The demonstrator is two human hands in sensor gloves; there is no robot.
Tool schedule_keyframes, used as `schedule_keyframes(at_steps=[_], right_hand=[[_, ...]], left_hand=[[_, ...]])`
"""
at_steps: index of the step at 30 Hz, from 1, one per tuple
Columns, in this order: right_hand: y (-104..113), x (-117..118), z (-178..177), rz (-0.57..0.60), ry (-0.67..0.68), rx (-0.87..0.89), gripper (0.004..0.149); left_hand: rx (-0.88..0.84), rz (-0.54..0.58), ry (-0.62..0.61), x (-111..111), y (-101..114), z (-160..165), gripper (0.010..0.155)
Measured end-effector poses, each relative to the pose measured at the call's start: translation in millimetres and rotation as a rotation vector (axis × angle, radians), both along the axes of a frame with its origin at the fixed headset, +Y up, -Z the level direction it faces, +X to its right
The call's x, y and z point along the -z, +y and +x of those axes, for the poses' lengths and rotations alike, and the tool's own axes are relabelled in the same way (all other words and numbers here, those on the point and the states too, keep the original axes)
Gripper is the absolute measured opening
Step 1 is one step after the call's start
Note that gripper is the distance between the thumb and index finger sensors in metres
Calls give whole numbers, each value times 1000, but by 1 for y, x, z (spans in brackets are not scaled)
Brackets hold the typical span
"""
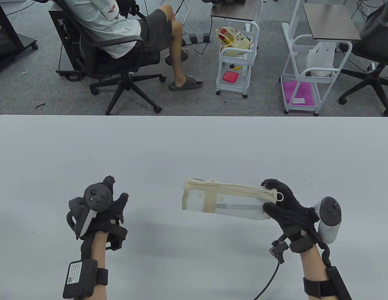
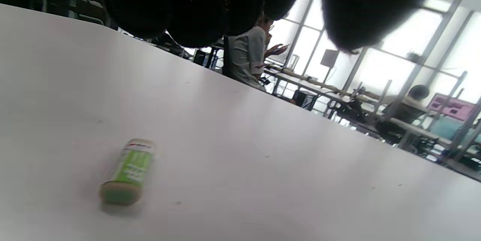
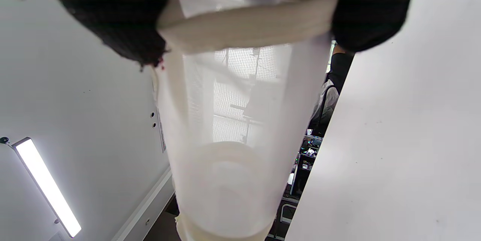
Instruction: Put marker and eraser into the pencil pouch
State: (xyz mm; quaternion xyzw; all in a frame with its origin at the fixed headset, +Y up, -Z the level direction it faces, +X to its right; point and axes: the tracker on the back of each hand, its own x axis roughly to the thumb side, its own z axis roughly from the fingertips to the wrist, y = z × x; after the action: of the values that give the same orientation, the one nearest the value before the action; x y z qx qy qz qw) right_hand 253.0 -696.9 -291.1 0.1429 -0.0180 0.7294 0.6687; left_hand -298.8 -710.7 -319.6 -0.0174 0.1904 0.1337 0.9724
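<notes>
Gloved right hand (image 1: 286, 207) grips the pencil pouch (image 1: 225, 200) by its zipper end, marker seemingly inside, while the spread, empty left hand (image 1: 98, 207) hovers over the eraser (image 2: 127, 171) lying on the table (image 1: 194, 143), not yet pouched.

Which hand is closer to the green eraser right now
Left. The left hand hovers right above the green-sleeved eraser; the right hand grips the translucent mesh pencil pouch, off to the side.

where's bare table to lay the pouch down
Bare table runs between the far edge and both hands, and between the left hand and the pouch. Crowded only under the left hand, where the eraser lies.
</notes>
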Motion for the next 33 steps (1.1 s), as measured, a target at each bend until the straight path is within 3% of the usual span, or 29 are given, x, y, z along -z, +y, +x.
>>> schedule_keyframes(at_steps=[5,9,16,21,25,28,30,33], right_hand=[[-2,1,-2,-4,8,-22,69],[-3,1,-5,-6,7,-53,69],[-4,1,-5,-6,-4,-64,69],[-4,1,-3,-11,-16,-53,69],[-4,0,-2,-13,-23,-51,68],[-3,0,-1,-15,-28,-46,68],[-3,0,-1,-17,-29,-45,68],[-3,0,0,-20,-33,-47,68]], left_hand=[[122,-275,160,7,-42,-12,77],[244,-243,164,11,-48,-11,62],[195,-396,101,12,-45,-6,53],[280,-337,30,11,-43,5,47],[317,-299,-11,8,-45,10,61],[256,-291,-57,7,-41,16,59],[221,-237,-89,9,-28,25,54],[227,-97,-173,10,11,48,53]])
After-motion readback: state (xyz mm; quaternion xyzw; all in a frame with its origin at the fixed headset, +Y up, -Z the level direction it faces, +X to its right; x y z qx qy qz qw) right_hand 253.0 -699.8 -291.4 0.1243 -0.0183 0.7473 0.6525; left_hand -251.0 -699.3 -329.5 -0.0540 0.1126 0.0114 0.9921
